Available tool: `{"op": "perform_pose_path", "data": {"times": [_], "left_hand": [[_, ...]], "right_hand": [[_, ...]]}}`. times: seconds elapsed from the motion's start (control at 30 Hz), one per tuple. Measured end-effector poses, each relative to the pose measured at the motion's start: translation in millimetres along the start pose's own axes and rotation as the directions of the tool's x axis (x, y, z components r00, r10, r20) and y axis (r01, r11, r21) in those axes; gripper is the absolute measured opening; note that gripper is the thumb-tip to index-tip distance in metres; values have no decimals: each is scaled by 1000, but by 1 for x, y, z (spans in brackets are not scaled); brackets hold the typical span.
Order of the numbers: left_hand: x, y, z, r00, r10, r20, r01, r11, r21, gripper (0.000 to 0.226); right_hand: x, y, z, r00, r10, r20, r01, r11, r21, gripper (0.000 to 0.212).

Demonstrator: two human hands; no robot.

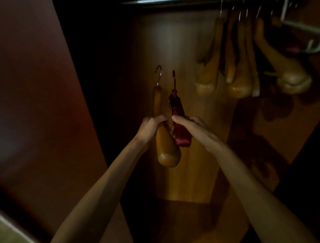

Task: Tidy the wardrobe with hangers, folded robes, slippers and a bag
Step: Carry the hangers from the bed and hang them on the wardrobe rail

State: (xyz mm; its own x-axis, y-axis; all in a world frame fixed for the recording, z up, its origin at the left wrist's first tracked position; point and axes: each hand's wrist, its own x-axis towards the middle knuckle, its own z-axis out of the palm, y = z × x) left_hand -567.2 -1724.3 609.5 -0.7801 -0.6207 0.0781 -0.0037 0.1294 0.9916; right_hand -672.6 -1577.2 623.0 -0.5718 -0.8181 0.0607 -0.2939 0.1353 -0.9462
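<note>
Hangers held upright: left hand (152, 126) grips the wooden hanger (166, 147), right hand (192, 128) the satin hanger (178, 121) (forearms raised).

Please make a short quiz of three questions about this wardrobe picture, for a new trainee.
1. True or false: the left hand holds the wooden hanger.
2. What does the right hand hold? A) a slipper B) the red padded hanger C) a bag
3. Fill in: the other wooden hangers hang from the ____ at the upper right.

Key: 1 true. 2 B. 3 rail.
</note>
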Motion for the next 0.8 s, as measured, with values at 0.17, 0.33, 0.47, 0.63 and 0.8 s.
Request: {"op": "perform_pose_path", "data": {"times": [0.17,0.33,0.47,0.63,0.8], "left_hand": [[33,36,-22,998,56,10,-56,998,-2,34],[56,58,-43,992,101,78,-102,995,8,33],[67,78,-54,982,128,138,-128,992,-11,30],[77,100,-55,965,181,190,-168,982,-85,32],[81,130,-42,935,236,265,-209,970,-124,50]], "right_hand": [[27,-29,-3,997,-72,-17,72,997,32,24],[45,-44,-1,993,-109,-44,111,993,40,18],[50,-63,4,990,-103,-96,106,994,19,18],[60,-101,0,977,-110,-182,105,994,-37,27],[64,-146,-14,947,-156,-281,125,984,-126,53]]}}
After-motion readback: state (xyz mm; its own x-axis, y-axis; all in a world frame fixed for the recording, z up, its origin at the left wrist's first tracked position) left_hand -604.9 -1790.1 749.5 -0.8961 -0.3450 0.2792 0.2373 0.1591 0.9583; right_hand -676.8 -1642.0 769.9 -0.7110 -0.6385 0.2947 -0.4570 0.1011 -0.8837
